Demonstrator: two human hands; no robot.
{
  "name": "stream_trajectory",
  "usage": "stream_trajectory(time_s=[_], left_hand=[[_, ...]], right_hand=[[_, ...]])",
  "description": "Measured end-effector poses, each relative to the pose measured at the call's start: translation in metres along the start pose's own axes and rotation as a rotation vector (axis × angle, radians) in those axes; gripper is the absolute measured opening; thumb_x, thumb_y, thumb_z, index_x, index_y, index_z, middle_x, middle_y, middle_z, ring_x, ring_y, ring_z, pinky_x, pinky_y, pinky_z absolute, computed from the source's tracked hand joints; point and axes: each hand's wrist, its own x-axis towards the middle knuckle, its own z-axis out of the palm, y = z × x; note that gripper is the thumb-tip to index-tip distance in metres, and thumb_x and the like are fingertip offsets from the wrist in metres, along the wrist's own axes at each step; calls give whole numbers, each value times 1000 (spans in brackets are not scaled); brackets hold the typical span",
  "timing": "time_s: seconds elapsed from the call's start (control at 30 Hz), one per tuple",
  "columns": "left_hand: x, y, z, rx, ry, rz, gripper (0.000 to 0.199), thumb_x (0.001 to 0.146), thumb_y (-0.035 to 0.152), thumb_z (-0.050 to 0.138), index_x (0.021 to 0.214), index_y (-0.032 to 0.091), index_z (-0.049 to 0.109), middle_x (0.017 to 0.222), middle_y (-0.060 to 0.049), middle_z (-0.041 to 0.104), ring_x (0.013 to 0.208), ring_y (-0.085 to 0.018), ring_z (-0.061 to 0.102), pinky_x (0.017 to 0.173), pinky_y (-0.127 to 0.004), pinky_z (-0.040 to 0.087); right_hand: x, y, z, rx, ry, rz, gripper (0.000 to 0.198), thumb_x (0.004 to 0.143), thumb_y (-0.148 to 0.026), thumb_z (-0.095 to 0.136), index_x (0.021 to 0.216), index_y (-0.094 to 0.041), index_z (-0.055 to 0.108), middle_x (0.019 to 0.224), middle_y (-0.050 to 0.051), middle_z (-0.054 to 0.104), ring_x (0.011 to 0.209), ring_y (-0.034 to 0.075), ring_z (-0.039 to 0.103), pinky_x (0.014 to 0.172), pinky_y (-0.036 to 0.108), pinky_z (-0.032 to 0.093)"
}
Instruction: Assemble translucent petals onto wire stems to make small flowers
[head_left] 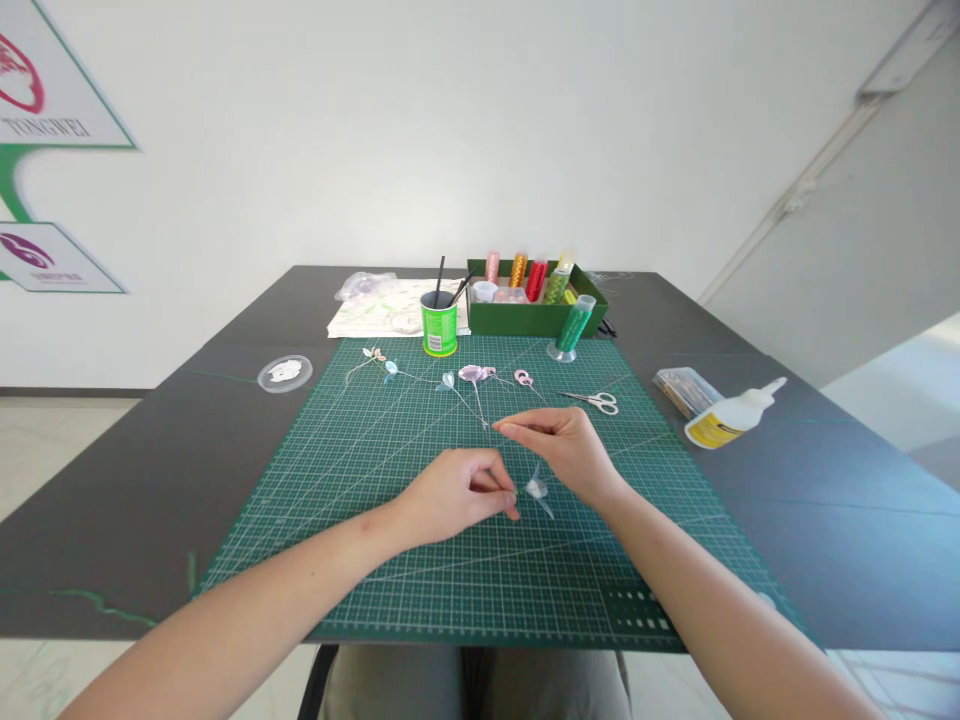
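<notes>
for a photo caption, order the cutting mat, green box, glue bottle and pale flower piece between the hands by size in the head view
1. cutting mat
2. green box
3. glue bottle
4. pale flower piece
Apparent size only; the bottle is nearer than the box.

On the bench (112, 500), a mat (420, 600) bears flowers (472, 373), with scissors (602, 402) to their right and a cup (439, 328) behind. Behind the mat sits a box (510, 320) holding spools (537, 281); left, a dish (307, 375); right, a bottle (726, 416).
</notes>
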Motion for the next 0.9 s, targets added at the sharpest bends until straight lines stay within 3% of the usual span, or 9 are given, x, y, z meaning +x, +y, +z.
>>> stream_trajectory(time_s=[0.23,0.43,0.63,0.8,0.9], left_hand=[[-5,5,0,188,116,236,8,86,15,64,79,19,61,79,0,77,71,-14,72,64,-22,49],[-7,2,-3,446,286,385,9,88,20,66,79,19,65,63,5,68,55,-10,61,55,-20,41],[-11,2,-5,691,412,601,5,90,17,61,87,17,65,61,4,63,52,-9,57,52,-20,39],[-11,4,-6,724,571,646,8,94,20,58,88,18,65,66,2,69,51,-9,57,52,-20,41],[-9,5,-8,675,663,602,6,93,23,60,93,19,65,75,1,74,52,-9,60,53,-21,44]], right_hand=[[6,4,-2,25,-38,20,15,74,-35,75,79,-22,81,86,5,79,86,26,74,80,39,58],[9,9,-4,1,-20,36,21,74,-39,75,79,-20,81,85,8,79,83,27,73,75,39,56],[10,13,-4,-12,-28,48,22,74,-40,74,80,-20,81,83,8,79,78,25,71,70,37,54],[10,15,-5,-9,-58,35,22,74,-39,73,81,-19,81,82,7,78,76,23,68,66,33,51],[9,16,-6,-67,-91,6,26,77,-41,70,83,-18,82,68,5,72,60,17,59,53,27,41]])
